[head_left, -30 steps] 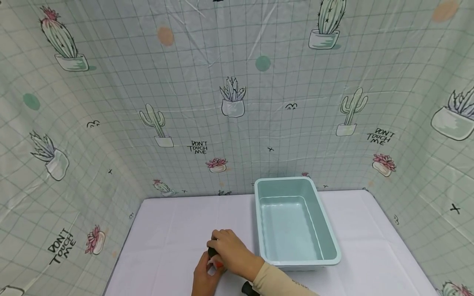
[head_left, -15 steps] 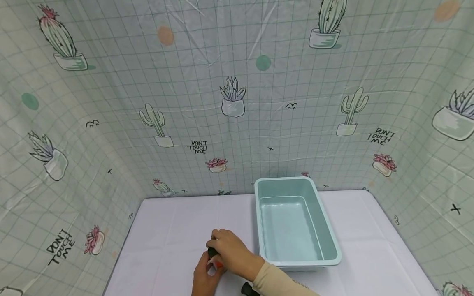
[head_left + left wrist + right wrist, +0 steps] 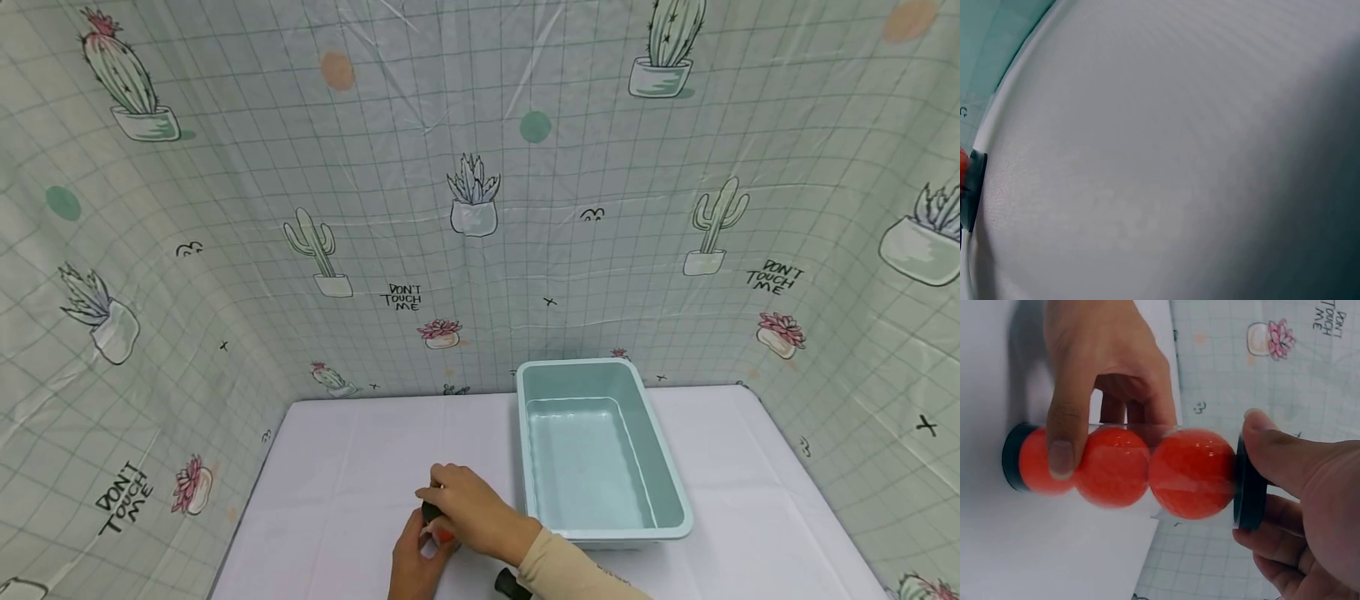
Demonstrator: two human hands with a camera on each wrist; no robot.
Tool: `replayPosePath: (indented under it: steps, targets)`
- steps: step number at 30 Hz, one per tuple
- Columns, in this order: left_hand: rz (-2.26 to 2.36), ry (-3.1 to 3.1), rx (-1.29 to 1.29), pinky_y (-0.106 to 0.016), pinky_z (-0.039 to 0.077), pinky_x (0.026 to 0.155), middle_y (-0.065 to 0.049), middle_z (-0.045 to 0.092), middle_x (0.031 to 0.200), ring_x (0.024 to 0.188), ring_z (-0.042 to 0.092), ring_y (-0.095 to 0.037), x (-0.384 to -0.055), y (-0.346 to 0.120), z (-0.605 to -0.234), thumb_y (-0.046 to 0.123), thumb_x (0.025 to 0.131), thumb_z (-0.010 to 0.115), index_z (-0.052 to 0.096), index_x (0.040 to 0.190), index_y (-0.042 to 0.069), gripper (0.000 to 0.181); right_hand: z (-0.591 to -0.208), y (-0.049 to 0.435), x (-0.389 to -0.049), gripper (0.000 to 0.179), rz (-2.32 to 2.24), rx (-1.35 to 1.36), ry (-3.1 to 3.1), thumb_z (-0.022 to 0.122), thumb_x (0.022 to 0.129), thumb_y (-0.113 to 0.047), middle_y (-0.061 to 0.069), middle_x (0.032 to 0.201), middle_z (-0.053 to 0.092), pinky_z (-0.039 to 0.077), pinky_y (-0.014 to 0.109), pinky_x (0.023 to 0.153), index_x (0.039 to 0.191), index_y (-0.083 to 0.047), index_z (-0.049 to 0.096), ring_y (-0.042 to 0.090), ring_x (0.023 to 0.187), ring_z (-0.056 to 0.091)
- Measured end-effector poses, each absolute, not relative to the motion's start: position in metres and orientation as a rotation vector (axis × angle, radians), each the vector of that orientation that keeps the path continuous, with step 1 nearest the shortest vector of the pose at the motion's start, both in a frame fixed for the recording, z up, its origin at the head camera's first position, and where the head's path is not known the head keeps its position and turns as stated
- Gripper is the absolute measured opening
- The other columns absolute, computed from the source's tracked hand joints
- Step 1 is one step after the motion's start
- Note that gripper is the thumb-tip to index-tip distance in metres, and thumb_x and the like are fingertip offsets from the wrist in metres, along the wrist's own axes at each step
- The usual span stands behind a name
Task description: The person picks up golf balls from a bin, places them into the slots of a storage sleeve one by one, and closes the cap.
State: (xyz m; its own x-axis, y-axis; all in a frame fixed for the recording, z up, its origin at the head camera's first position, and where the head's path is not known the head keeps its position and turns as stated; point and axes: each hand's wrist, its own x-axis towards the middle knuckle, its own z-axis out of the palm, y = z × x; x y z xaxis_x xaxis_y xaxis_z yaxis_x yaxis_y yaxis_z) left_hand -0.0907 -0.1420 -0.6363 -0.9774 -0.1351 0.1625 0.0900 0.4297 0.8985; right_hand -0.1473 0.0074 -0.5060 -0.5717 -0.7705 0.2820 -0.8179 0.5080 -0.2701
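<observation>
A clear tube [image 3: 1163,434] holding several orange-red balls [image 3: 1191,474] has a black cap at each end. My left hand [image 3: 1107,347] grips it round the side, thumb across the plastic. On the other end, my right hand [image 3: 1329,494] pinches the black cap [image 3: 1250,487] between thumb and fingers. In the head view both hands meet left of the bin, the right hand [image 3: 476,512] over the left hand [image 3: 416,557]. The cap [image 3: 431,511] shows between them; the tube is mostly hidden. At the left wrist view's left edge shows the dark cap [image 3: 975,187].
A pale teal bin [image 3: 528,467] stands on the white table [image 3: 337,475], right of my hands. Beside the right sleeve [image 3: 566,567] is a black cylindrical thing [image 3: 512,583]. A cactus-print cloth [image 3: 375,167] hangs behind the table and along both sides.
My right hand has turned slightly at the cap, and its wrist and sleeve have shifted a little right. The black thing beside the sleeve shows slightly farther right. The left hand stays put.
</observation>
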Motion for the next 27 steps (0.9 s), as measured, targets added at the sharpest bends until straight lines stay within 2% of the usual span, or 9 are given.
replayPosePath:
  steps: [4,10,16,23,27]
  targets:
    - [-1.554,-2.468,0.034,-0.045,0.063,0.097,-0.009,0.069,0.128,0.121,0.066,-0.033,-0.0904,-0.1417,-0.6364,0.008,0.084,0.089,0.063,0.128,0.006,0.052,-0.5047,0.0078,-0.1489,0.035,0.472,1.437,-2.591,0.087,0.086,-0.030,-0.005,0.094,0.056,0.042,0.014,0.074,0.114,-0.012,0.078,0.005,0.081,0.047]
    - [-1.530,-2.453,0.005,-0.045,0.064,0.095,-0.010,0.069,0.128,0.120,0.067,-0.036,-0.0905,-0.1427,-0.6398,0.007,0.083,0.089,0.062,0.127,0.005,0.052,-0.5022,0.0089,-0.1519,0.035,0.467,1.493,-2.600,0.083,0.090,-0.031,-0.004,0.097,0.054,0.043,0.014,0.077,0.118,-0.011,0.075,0.006,0.084,0.047]
    - [-1.527,-2.428,-0.015,-0.044,0.064,0.094,-0.009,0.070,0.126,0.117,0.068,-0.028,-0.0893,-0.1422,-0.6425,0.007,0.082,0.090,0.063,0.127,0.005,0.052,-0.5016,0.0112,-0.1539,0.037,0.556,1.501,-2.650,0.081,0.091,-0.032,-0.003,0.101,0.058,0.043,0.012,0.078,0.121,-0.011,0.075,0.006,0.089,0.051]
    - [-1.543,-2.419,-0.027,-0.044,0.064,0.094,-0.007,0.070,0.127,0.118,0.067,-0.020,-0.0888,-0.1420,-0.6439,0.008,0.083,0.090,0.063,0.127,0.006,0.052,-0.5040,0.0143,-0.1525,0.037,0.622,1.509,-2.639,0.082,0.092,-0.027,0.000,0.112,0.062,0.047,0.013,0.086,0.123,-0.010,0.073,0.010,0.099,0.057]
    - [-1.539,-2.419,-0.029,-0.046,0.064,0.094,-0.007,0.070,0.126,0.116,0.067,-0.021,-0.0898,-0.1429,-0.6430,0.010,0.083,0.090,0.063,0.127,0.007,0.052,-0.5062,0.0136,-0.1524,0.037,0.644,1.484,-2.646,0.082,0.091,-0.028,-0.001,0.112,0.062,0.047,0.012,0.086,0.123,-0.012,0.074,0.009,0.099,0.057]
